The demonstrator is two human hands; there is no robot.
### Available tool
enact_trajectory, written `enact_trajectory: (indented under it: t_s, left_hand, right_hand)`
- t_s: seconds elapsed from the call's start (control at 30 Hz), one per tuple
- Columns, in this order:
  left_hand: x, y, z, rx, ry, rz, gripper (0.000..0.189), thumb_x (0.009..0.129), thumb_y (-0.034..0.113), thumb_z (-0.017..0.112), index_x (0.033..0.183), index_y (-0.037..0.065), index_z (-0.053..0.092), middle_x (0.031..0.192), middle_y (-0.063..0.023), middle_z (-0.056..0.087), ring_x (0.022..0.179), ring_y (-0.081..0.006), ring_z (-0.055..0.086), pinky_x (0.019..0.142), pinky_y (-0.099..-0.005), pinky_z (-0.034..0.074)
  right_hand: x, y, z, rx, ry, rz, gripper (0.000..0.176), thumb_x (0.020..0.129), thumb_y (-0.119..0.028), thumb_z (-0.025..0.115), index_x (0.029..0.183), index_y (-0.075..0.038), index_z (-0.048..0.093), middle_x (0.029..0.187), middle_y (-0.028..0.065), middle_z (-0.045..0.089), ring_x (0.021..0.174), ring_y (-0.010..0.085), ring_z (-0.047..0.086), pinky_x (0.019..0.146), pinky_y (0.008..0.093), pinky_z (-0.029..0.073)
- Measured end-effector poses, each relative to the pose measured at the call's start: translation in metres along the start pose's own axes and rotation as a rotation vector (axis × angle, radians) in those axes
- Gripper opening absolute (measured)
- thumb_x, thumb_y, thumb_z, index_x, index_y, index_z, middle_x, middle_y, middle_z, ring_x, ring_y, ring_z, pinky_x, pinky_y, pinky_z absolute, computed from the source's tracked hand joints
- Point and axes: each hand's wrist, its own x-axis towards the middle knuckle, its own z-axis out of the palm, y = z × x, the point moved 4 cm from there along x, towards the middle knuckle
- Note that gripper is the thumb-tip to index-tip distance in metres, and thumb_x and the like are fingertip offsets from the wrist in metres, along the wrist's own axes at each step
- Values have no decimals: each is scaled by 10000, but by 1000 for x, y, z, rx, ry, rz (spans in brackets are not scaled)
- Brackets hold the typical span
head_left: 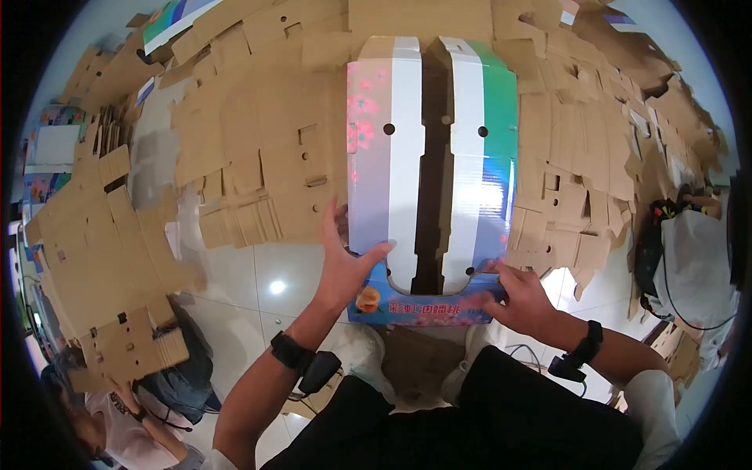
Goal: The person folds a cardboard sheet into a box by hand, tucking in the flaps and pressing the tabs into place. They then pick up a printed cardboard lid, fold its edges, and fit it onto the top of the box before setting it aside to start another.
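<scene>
A printed cardboard box (404,188) stands in front of me, its two long top panels folded inward with a dark gap between them. The panels are pink-flowered and white on the left, white and green-blue on the right. My left hand (345,262) grips the near left corner, thumb over the top edge and fingers along the side. At the near right corner, my right hand (523,296) is closed on the box's edge. The blue near end panel (427,311) carries red lettering and a peach picture. The inside of the box is mostly hidden in shadow.
Flattened brown cardboard sheets (251,141) cover the floor ahead, with more sheets (564,157) at right. Another person (133,423) at lower left holds a brown cardboard piece (133,345). A white bag-like thing (693,258) sits far right. My shoes (364,356) are just below the box.
</scene>
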Motion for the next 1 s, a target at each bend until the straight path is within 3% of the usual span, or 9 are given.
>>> enact_trajectory:
  t_s: [0.13, 0.23, 0.33, 0.43, 0.53, 0.73, 0.83, 0.93, 1.0]
  left_hand:
    - [6, -14, -1, -7, -98, -50, 1079, 960, 323, 837, 1717, 15, 133, 1625, -252, 313, 1499, -364, 430, 1219, -518, 419]
    - [5, -16, -4, -54, -57, -61, 914, 1073, 461, 673, 1722, 62, 168, 1654, -226, 301, 1506, -342, 424, 1216, -502, 425]
    - [-16, -6, -7, -283, -149, -234, 789, 1147, 576, 456, 1723, 109, 184, 1648, -192, 347, 1483, -324, 455, 1209, -473, 433]
    - [-48, -22, 8, -329, -175, -414, 718, 1178, 574, 349, 1720, 131, 189, 1607, -174, 429, 1450, -315, 492, 1202, -450, 435]
    - [-70, -51, 13, -241, -245, -390, 642, 1204, 513, 295, 1706, 118, 228, 1529, -158, 508, 1391, -297, 543, 1191, -454, 444]
    - [-101, -108, 14, -216, -450, -500, 683, 1206, 527, 238, 1725, 84, 219, 1633, -166, 452, 1489, -290, 476, 1254, -447, 383]
    - [-102, -70, 11, -351, -569, -598, 714, 1204, 539, 212, 1733, 58, 199, 1688, -174, 411, 1547, -296, 419, 1285, -436, 344]
    - [-95, -13, 7, -225, -627, -521, 717, 1200, 552, 223, 1711, 53, 286, 1679, -174, 433, 1538, -313, 441, 1278, -444, 361]
    - [-88, -16, 7, -26, -728, -375, 623, 1188, 485, 392, 1642, 60, 429, 1650, -175, 488, 1517, -328, 483, 1252, -450, 400]
  right_hand:
    - [-1, 4, -1, -81, 63, -75, 542, 941, -234, 816, 1309, 106, 609, 1076, 299, 749, 842, 426, 782, 771, 451, 651]
    - [-1, 11, -7, 33, -32, 11, 511, 950, -244, 794, 1309, 74, 619, 1050, 266, 755, 832, 417, 778, 759, 446, 648]
    - [-9, 17, -25, -65, -13, 36, 424, 919, -185, 778, 1277, -4, 639, 907, 163, 733, 728, 296, 746, 712, 404, 605]
    - [-18, 36, -33, -145, 83, -65, 456, 920, -193, 759, 1301, 3, 603, 913, 159, 720, 713, 316, 732, 702, 389, 609]
    - [-22, 46, -35, -60, 60, 269, 638, 923, -217, 802, 1452, 5, 523, 1071, 191, 713, 917, 339, 755, 855, 432, 626]
    - [-3, 61, -11, 549, 107, 220, 811, 950, -293, 848, 1571, 6, 422, 1300, 158, 613, 1262, 216, 610, 1068, 391, 520]
    - [6, 47, -27, 550, -46, 393, 770, 983, -280, 837, 1576, -13, 425, 1322, 137, 617, 1222, 213, 610, 1027, 386, 528]
    - [3, 48, -36, 810, 250, 242, 699, 1010, -231, 812, 1578, -63, 443, 1305, 133, 638, 1163, 198, 628, 980, 375, 537]
    - [-4, 70, -66, 772, 286, 362, 551, 1026, -184, 784, 1504, -127, 515, 1177, 94, 706, 1056, 158, 668, 910, 325, 564]
